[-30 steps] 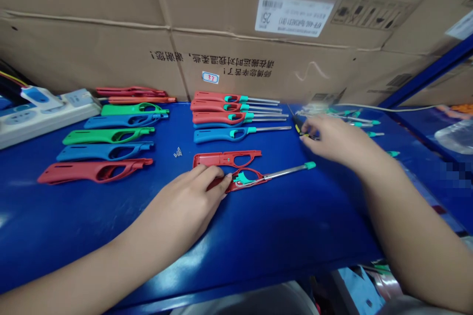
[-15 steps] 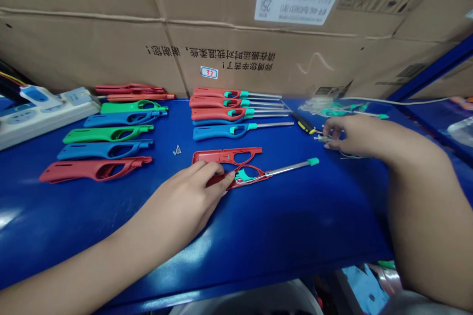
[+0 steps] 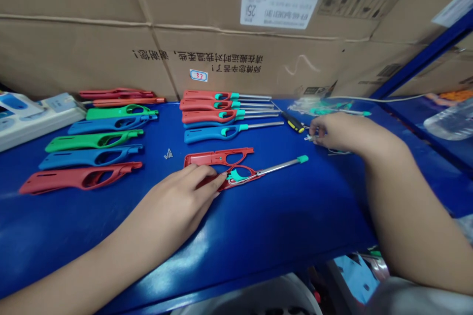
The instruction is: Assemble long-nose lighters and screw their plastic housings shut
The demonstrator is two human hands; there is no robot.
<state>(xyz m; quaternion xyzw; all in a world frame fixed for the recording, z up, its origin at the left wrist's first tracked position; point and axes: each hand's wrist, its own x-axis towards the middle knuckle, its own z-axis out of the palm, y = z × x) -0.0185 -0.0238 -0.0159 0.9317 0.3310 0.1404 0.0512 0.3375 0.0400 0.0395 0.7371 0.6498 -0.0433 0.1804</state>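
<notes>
My left hand [image 3: 186, 189] has its fingers closed over the handle end of an opened red gas lighter [image 3: 242, 181], hiding that end. This half carries a teal trigger [image 3: 236, 175], a thin white wire and a metal tube [image 3: 279, 165] with a teal tip. Just behind it lies the matching red shell half [image 3: 207, 158], inner side up. To the right, my right hand [image 3: 332, 128] has its fingers closed on a small translucent part [image 3: 309, 138] with a thin wire. A black and yellow screwdriver [image 3: 293, 122] lies just left of that hand.
Several red and blue lighters with metal tubes [image 3: 212, 134] lie behind. Red, green and blue handle shells [image 3: 92, 141] line the left, near a white power strip [image 3: 44, 115]. Small screws [image 3: 168, 154] sit between. Clear and teal parts [image 3: 328, 108] lie before the cardboard wall [image 3: 221, 42].
The view has shifted, so everything on the table appears further left. My left hand stays on the red lighter, and my right hand remains at the small translucent part.
</notes>
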